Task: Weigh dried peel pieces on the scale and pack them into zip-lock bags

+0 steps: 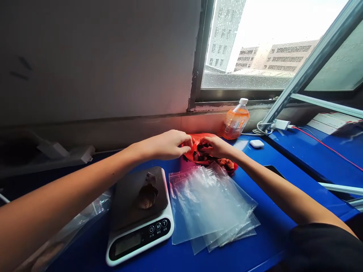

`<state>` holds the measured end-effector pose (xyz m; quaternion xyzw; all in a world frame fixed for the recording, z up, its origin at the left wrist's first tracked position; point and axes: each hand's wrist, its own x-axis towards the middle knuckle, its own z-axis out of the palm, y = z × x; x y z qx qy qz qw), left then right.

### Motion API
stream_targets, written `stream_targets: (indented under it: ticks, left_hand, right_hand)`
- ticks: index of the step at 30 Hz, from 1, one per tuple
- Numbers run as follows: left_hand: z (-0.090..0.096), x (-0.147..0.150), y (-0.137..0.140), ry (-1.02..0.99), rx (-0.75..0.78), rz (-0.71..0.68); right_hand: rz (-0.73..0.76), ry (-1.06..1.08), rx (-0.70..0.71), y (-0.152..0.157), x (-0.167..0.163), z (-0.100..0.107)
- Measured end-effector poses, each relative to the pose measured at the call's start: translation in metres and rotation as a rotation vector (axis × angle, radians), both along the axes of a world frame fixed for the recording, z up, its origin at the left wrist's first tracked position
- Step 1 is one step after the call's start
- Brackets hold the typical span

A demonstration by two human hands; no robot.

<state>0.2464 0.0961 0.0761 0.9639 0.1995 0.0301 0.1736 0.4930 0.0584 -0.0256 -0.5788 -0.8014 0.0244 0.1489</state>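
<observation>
White power strip [85,154] along the wall, left end of the blue table's [272,234] back edge. Clear bag [98,206], brown contents, toward the front left corner, partly under the forearm. White kitchen scale [168,211] near the front edge; one dark brown dried piece [147,195] lies on its plate. Left hand [171,144] at the left rim of the red bag [202,136], fingers curled toward the thumb. Red bag sits near the back edge, mouth open, dark brown pieces [227,164] showing at its right end. Clear flat bags [212,207], fanned stack, from the red bag toward the front edge. Right hand [217,146] over the bag's mouth, fingers bent down among the contents. Fingertips poorly seen; can't tell if either hand grips anything. Orange drink bottle [236,121] at the back edge; small white case [256,144] near the right edge.
</observation>
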Motion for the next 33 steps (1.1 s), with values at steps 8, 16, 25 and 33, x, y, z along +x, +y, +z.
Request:
stream_targets:
  ticks: [8,16,25,33]
  left_hand:
    - [0.008,-0.017,-0.019,-0.005,0.091,-0.023]
    - [0.010,-0.060,-0.025,-0.069,0.098,0.096]
    - [-0.005,-0.132,-0.043,-0.122,0.041,0.360]
    - [-0.008,-0.182,-0.060,-0.092,-0.062,0.539]
  right_hand:
    - [-0.116,0.151,0.013,-0.028,0.008,-0.002]
    - [-0.115,0.284,0.112,-0.035,0.005,-0.012]
    - [-0.236,0.281,0.047,-0.039,0.015,-0.028]
    - [-0.180,-0.081,-0.150,-0.040,0.002,-0.006]
